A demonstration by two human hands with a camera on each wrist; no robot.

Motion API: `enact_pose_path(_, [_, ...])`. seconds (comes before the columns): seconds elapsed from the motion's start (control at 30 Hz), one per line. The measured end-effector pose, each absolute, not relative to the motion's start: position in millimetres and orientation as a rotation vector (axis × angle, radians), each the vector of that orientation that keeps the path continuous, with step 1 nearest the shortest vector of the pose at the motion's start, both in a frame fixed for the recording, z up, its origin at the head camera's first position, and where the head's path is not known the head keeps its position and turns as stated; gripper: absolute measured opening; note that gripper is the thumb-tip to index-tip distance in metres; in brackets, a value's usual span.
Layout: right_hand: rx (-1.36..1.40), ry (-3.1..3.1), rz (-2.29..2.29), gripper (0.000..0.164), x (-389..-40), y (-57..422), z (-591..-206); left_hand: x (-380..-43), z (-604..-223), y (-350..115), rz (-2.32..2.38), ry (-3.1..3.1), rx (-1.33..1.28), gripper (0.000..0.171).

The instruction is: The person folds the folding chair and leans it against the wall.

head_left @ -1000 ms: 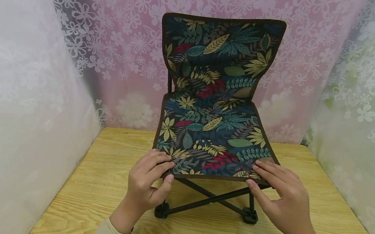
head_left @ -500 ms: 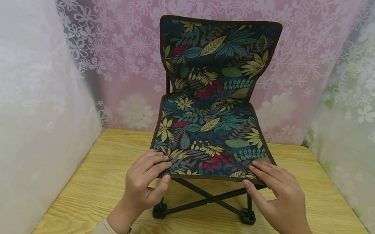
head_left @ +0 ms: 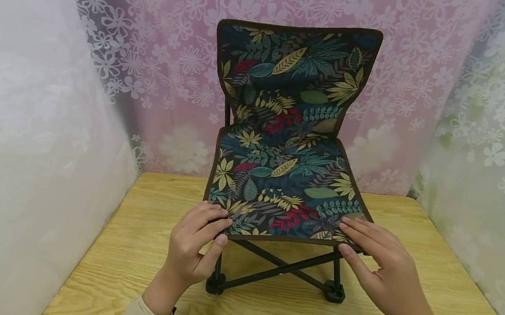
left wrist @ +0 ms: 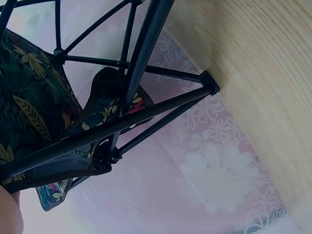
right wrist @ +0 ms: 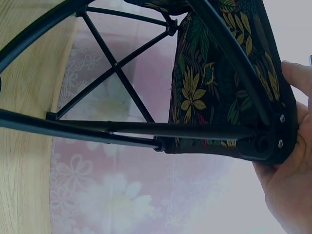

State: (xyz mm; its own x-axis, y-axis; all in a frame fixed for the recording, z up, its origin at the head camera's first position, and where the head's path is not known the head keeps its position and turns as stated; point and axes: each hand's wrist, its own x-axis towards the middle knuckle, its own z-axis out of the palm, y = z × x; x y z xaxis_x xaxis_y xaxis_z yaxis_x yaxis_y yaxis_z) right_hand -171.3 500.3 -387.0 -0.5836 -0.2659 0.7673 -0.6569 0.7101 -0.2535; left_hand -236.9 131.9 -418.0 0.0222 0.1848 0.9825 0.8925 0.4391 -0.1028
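A small folding chair [head_left: 279, 170] stands upright with its legs spread. Dark leaf-print fabric with brown trim covers its seat and backrest. My left hand [head_left: 195, 241] holds the seat's front left corner, fingers over the top and thumb at the front edge. At the front right corner, my right hand [head_left: 381, 266] holds the seat the same way. Crossed black bars [head_left: 284, 268] run under the front edge. In the left wrist view, only a bit of the hand shows beside the leg frame [left wrist: 97, 131]. The right wrist view shows the riveted corner piece [right wrist: 273, 144] against my palm.
The chair is on a light wood-grain table [head_left: 140, 258]. Behind it hangs a pink floral curtain [head_left: 174, 67], with a whitish sheet [head_left: 43, 130] on the left and a floral one [head_left: 487, 167] on the right.
My right hand has shifted slightly outward to the right along the seat's front edge, its thumb nearer the corner. The left hand keeps its place, and the chair stands as before.
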Motion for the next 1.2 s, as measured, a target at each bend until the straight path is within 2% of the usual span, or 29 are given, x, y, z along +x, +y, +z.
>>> enact_pose_path(0.33, [0.867, -2.095, 0.829, 0.044, -177, 513, -391, -235, -420, 131, -0.761, -1.467, -1.030, 0.037])
enact_pose_path(0.6, [0.950, -2.032, 0.827, 0.030, -180, 519, -396, -235, -418, 130, -0.806, -1.445, -1.068, 0.033])
enact_pose_path(0.9, [0.971, -2.044, 0.928, 0.033, -183, 526, -396, -236, -415, 131, -0.853, -1.398, -1.083, 0.027])
enact_pose_path(1.2, [0.994, -2.054, 0.937, 0.035, -183, 527, -396, -236, -415, 132, -0.853, -1.375, -1.074, 0.028])
